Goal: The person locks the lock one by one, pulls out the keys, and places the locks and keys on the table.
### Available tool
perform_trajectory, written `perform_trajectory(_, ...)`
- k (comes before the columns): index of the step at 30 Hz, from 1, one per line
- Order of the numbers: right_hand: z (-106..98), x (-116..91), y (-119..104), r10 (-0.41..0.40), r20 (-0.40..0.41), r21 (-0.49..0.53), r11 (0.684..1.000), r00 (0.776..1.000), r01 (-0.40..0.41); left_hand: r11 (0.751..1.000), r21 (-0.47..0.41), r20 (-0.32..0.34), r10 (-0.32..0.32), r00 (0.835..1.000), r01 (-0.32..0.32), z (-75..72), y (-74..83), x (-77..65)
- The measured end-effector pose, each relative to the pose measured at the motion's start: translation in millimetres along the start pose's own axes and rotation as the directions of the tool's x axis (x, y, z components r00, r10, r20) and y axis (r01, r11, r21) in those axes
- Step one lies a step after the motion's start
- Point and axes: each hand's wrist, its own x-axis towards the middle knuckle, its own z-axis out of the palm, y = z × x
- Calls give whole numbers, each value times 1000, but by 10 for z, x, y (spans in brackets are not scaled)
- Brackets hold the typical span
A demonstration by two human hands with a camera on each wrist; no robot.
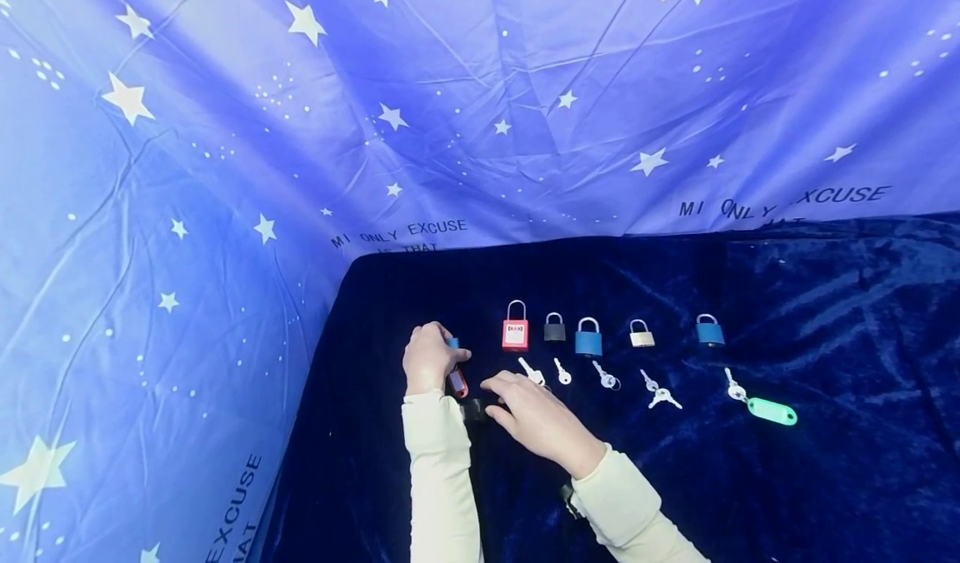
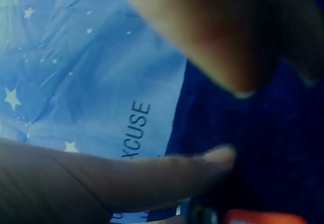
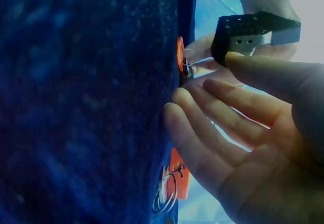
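At the left end of a row of padlocks, my left hand (image 1: 429, 359) reaches down over a blue padlock (image 1: 453, 343) and covers most of it. Its thumb lies over the padlock in the head view; in the left wrist view the thumb (image 2: 167, 178) and a finger stand apart. I cannot tell whether it grips the padlock. A red key tag (image 1: 458, 382) sits just below, also seen as an orange-red tag (image 3: 180, 54) in the right wrist view. My right hand (image 1: 543, 413) hovers to the right, fingers extended and slightly bent, holding nothing.
Along the row are a red padlock (image 1: 514, 335), a dark grey padlock (image 1: 554, 331), two blue padlocks (image 1: 588, 343) and a brass padlock (image 1: 642, 338). Keys (image 1: 562, 371) lie below them, the rightmost with a green tag (image 1: 772, 411). A starry curtain (image 1: 480, 130) borders the dark blue cloth (image 1: 360, 480).
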Motion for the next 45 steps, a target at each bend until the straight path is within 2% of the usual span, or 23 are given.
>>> perform_trajectory(4, -19, 1, 16, -1, -20, 14, 1000, 1000, 2, 998, -58, -18, 22, 1000, -23, 10, 3, 13)
perform_trajectory(7, -41, 1, 16, 9, -45, 31, 999, 999, -8, 993, -115, -5, 26, 1000, -27, 2, 4, 8)
perform_trajectory(11, -64, 4, 20, 41, -83, 46, 998, 996, -38, 977, -210, 52, 50, 997, -38, -30, 44, -12)
perform_trajectory(16, -79, 23, 40, 127, -118, 95, 989, 985, -116, 941, -330, 130, 122, 984, -73, -85, 121, -50)
perform_trajectory(21, -121, 46, 61, 221, -191, 181, 966, 956, -187, 903, -394, 129, 238, 963, -170, -138, 192, -87)
perform_trajectory(25, -164, 54, 82, 260, -247, 237, 950, 933, -202, 846, -473, 135, 345, 929, -245, -160, 260, -122)
perform_trajectory(28, -184, 59, 102, 263, -274, 269, 944, 925, -189, 797, -543, 166, 409, 897, -263, -170, 317, -152)
perform_trajectory(30, -196, 58, 108, 264, -283, 290, 940, 922, -180, 777, -570, 181, 437, 881, -268, -171, 350, -171)
perform_trajectory(33, -214, 55, 106, 268, -278, 330, 929, 923, -170, 768, -580, 194, 455, 869, -272, -164, 388, -189)
perform_trajectory(36, -232, 52, 102, 265, -284, 358, 921, 922, -154, 774, -566, 190, 458, 868, -285, -148, 422, -198)
perform_trajectory(41, -262, 49, 115, 254, -339, 367, 922, 906, -121, 780, -511, 152, 495, 856, -361, -129, 481, -221)
perform_trajectory(45, -308, 46, 127, 284, -343, 434, 893, 895, -118, 746, -545, 126, 524, 843, -382, -106, 511, -226)
